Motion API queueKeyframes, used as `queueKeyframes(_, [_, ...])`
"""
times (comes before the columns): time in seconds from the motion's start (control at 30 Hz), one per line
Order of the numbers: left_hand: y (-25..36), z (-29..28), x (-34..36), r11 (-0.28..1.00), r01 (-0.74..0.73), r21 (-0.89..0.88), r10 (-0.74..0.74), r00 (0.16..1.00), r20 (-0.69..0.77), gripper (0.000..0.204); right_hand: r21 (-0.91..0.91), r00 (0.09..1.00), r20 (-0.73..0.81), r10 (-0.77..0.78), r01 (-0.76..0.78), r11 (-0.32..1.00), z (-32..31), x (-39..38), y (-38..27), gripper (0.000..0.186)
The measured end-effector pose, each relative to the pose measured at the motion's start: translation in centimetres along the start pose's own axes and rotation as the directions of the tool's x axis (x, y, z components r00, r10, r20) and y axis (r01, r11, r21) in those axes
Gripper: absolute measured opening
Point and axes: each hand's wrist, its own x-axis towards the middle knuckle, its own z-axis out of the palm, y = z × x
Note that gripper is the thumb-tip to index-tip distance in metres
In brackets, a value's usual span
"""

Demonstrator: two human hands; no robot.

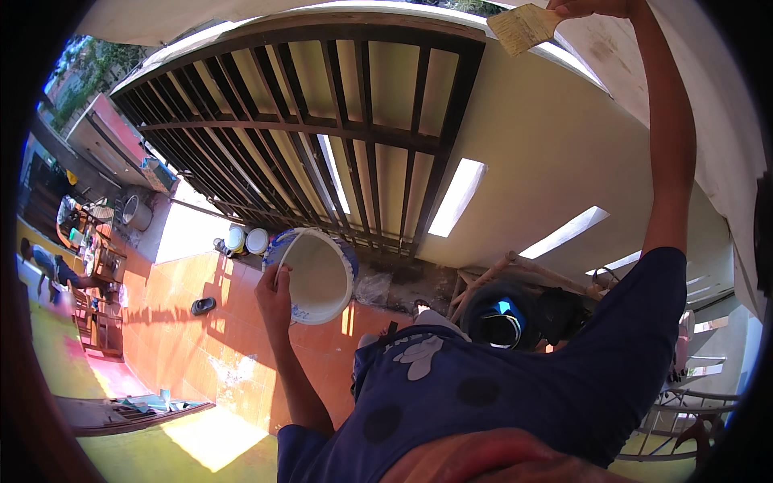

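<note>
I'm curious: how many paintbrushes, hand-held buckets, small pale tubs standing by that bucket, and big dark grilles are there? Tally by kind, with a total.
Paintbrush, in the right hand: 1
Bucket, in the left hand: 1
Small pale tubs: 2
Big dark grille: 1
Total: 5

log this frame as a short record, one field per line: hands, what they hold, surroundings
left hand: at the left edge of a white bucket
right hand: raised, gripping a flat paintbrush
bucket contents: cannot tell
beyond bucket: dark barred gate, two small tubs
floor: orange tiles, dark sandal
</note>
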Motion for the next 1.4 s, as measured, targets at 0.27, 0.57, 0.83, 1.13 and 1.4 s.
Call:
queueKeyframes(0.27, [16.7,1.4,12.4,0.465,-0.752,0.468,0.72,0.628,0.295,0.03,0.047,0.989,0.099,-0.113,0.109,0.993,2.5,0.2,-0.2,0.045])
queueKeyframes(0.57, [25.1,9.3,22.9,-0.075,-0.9,0.43,0.801,0.202,0.564,0.097,0.182,0.939,0.263,-0.222,0.177,0.967,4.2,-0.3,-0.7,0.044])
queueKeyframes(0.83, [27.6,14.9,25.9,-0.119,-0.882,0.457,0.764,0.213,0.609,0.122,0.228,0.908,0.331,-0.257,0.187,0.955,6.7,-0.6,-1.0,0.046])
queueKeyframes(1.13, [29.9,15.5,26.1,-0.16,-0.846,0.508,0.851,0.143,0.505,0.121,0.274,0.93,0.274,-0.246,0.169,0.947,11.6,-2.2,-0.6,0.039])
queueKeyframes(1.4, [31.0,14.1,26.6,-0.153,-0.833,0.532,0.785,0.224,0.578,0.119,0.342,0.987,-0.157,0.036,0.02,0.939,23.8,-4.3,3.7,0.032])
